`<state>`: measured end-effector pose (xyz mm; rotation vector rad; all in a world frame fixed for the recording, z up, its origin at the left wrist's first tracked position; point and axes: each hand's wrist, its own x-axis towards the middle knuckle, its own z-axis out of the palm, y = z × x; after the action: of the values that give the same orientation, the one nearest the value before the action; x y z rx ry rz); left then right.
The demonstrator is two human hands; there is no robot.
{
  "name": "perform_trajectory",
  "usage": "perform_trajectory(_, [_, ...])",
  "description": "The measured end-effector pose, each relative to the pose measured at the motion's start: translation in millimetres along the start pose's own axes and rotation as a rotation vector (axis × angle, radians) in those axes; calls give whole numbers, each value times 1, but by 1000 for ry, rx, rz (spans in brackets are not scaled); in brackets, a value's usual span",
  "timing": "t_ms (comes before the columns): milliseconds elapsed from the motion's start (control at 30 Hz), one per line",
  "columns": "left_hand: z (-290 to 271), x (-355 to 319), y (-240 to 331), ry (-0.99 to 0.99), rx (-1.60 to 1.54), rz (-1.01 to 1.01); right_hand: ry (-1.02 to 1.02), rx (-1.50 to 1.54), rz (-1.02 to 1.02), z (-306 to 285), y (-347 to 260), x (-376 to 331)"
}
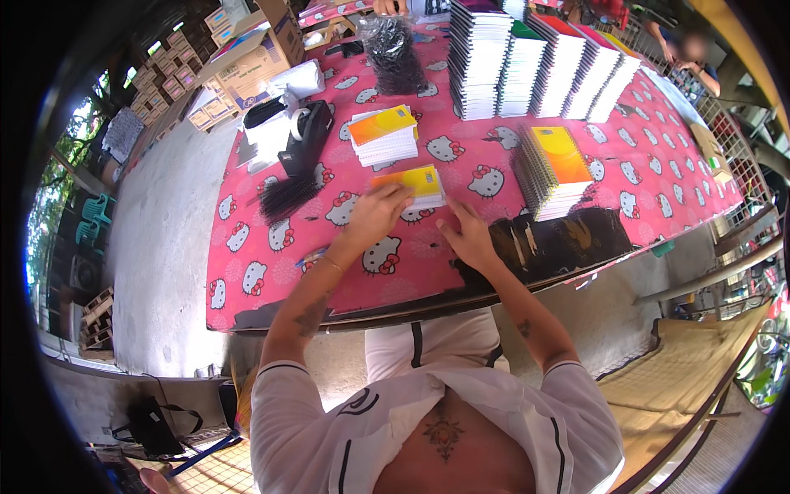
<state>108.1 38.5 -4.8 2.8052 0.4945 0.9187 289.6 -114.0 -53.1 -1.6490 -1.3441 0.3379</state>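
A small notebook with a yellow and orange cover [421,178] lies on the pink patterned tablecloth in front of me. My left hand [380,216] is closed at its left edge, fingertips and thumb pressed together on the cover. At the notebook's right corner is my right hand [469,235], its index finger stretched toward the edge and the thumb apart. Just beyond lies a stack of loose page sets [387,146] topped with an orange and yellow cover. To the right stands a pile of spiral-bound notebooks [550,169] with the same cover.
Tall stacks of spiral notebooks [477,70] stand at the far right. A clear bag of black coils [393,53] is at the back. On the left are a black device [306,138], a bundle of thin black strands [292,196] and cardboard boxes [255,70]. Another person [690,56] sits far right.
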Motion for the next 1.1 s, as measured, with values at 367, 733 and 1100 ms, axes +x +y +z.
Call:
perform_trajectory(367, [0, 6, -6, 67, -66, -77, 40, -98, 64, 15, 1, 3])
perform_trajectory(733, [2, 3, -4, 102, -51, -101, 100, -202, -90, 6, -20, 17])
perform_trajectory(1100, [-49, 18, 39, 153, 95, 16, 238, 192, -310, -14, -54, 36])
